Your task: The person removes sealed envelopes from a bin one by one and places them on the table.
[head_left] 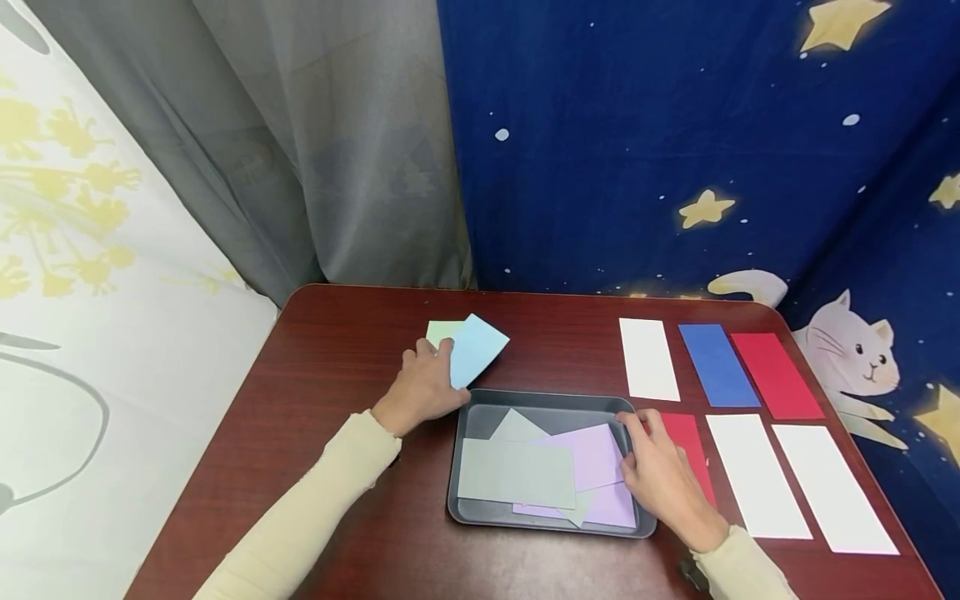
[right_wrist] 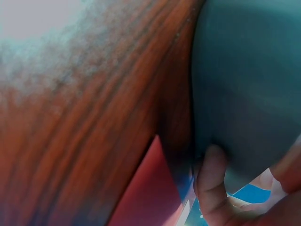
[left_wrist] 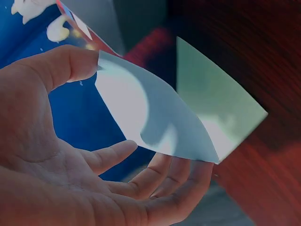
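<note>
Between the thumb and fingers of my left hand (head_left: 424,387) is a light blue paper card (head_left: 478,350), held above the table just past the tray's far left corner. The left wrist view shows this blue card (left_wrist: 136,108) slightly bent in the grip. A pale green card (head_left: 444,330) lies partly hidden behind it. My right hand (head_left: 663,471) grips the right rim of a dark grey tray (head_left: 555,402). Inside the tray, grey-green cards (head_left: 516,472) and lilac cards (head_left: 600,454) overlap. In the right wrist view, a finger (right_wrist: 212,181) presses the tray's outer side (right_wrist: 244,84).
To the right on the brown table (head_left: 337,350) lie white cards (head_left: 649,358), a blue card (head_left: 718,364) and red cards (head_left: 777,375) in two rows. One red card (head_left: 686,450) is partly behind my right hand. Curtains (head_left: 570,167) hang along the table's far edge.
</note>
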`<state>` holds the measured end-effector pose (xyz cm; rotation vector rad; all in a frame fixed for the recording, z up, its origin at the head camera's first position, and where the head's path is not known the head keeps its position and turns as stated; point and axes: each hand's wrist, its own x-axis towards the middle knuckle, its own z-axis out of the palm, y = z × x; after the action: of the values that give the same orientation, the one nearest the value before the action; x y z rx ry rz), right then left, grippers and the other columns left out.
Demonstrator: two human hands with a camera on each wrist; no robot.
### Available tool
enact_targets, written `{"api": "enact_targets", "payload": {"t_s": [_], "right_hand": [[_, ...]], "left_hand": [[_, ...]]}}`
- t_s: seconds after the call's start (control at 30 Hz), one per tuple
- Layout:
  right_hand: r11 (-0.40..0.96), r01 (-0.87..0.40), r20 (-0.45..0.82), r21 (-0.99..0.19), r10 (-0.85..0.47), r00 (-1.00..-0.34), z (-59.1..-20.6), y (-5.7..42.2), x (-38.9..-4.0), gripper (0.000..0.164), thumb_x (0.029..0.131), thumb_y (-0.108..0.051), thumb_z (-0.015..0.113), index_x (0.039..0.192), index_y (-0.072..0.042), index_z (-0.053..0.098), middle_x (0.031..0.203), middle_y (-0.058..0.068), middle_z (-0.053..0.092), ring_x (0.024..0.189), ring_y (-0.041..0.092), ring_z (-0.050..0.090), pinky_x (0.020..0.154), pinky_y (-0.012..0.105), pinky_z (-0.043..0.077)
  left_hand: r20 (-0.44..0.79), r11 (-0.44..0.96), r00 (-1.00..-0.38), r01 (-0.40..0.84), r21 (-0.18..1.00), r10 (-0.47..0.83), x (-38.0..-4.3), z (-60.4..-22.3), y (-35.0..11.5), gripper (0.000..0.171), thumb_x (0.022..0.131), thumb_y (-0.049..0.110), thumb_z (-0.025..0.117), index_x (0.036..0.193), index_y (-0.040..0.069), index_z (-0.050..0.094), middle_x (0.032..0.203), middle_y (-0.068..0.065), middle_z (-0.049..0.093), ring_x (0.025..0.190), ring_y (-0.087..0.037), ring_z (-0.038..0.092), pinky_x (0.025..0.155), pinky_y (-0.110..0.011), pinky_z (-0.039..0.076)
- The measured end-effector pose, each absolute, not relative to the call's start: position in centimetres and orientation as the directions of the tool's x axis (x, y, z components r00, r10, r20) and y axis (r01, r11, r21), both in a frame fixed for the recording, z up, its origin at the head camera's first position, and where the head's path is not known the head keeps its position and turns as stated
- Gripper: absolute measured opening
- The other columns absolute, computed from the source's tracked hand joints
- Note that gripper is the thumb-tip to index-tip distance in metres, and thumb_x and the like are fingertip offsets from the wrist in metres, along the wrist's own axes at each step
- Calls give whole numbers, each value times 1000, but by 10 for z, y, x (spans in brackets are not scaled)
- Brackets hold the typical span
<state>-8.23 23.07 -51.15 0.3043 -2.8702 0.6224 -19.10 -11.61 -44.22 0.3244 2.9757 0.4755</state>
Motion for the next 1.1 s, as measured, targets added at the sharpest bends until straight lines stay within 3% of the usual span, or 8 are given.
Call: {"api": "enact_targets", "payload": {"t_s": [0.2,0.7,1.1], "right_hand": [[892,-236,221,-385,-159,-962,-513,231,-82,56,78,3,66,131,-10,54,119,13,47,48,10,41,41,24,36],[891,-237,226,-387,-158,-961,-513,232,-83,56,78,2,66,131,-10,54,120,13,47,42,8,36,40,24,36],[889,-245,241,-387,-160,-957,-512,231,-83,55,78,3,66,130,-9,55,117,13,47,45,9,39,40,23,36]], "left_hand": [[-82,935,-979,149,320,184,-202,-452,-136,86,79,38,75,143,-4,36,117,-28,43,104,-41,43,75,-47,48],[-186,952,-983,-64,300,-7,-220,-469,-180,89,84,39,68,147,-8,25,129,-37,32,113,-52,39,77,-55,49],[-192,952,-969,-199,233,-156,-227,-479,-192,84,84,39,65,139,-14,28,115,-39,35,105,-53,39,72,-56,49]]}}
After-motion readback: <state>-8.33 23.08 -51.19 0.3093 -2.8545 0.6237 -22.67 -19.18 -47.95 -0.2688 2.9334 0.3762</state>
